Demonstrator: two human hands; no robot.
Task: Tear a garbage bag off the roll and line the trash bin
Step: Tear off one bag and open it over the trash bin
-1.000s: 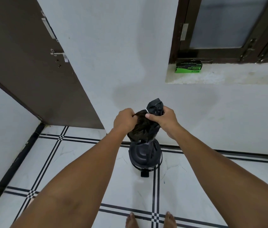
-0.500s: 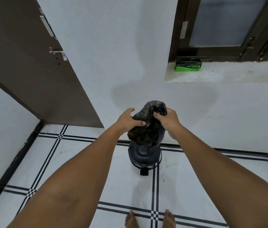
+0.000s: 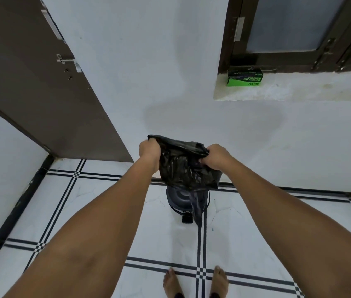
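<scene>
A black garbage bag [image 3: 183, 166] hangs crumpled between my hands, its top edge stretched sideways. My left hand [image 3: 149, 149] grips the bag's left top corner. My right hand [image 3: 216, 157] grips the right side of the top edge. Directly below the bag stands a small dark pedal trash bin [image 3: 179, 201] on the tiled floor, its lid shut and partly hidden by the bag. A thin tail of the bag dangles over the bin's right side. The green and black garbage bag box [image 3: 244, 78] lies on the window ledge at the upper right.
A brown door [image 3: 30, 82] stands open at the left against the white wall. The window ledge [image 3: 299, 91] and a dark window frame are at the upper right. My bare feet [image 3: 195, 282] stand on the white tiles with black lines.
My hands have moved apart, pulling the bunched bag wider along its top. The bag has spread out and now hangs lower over the bin.
</scene>
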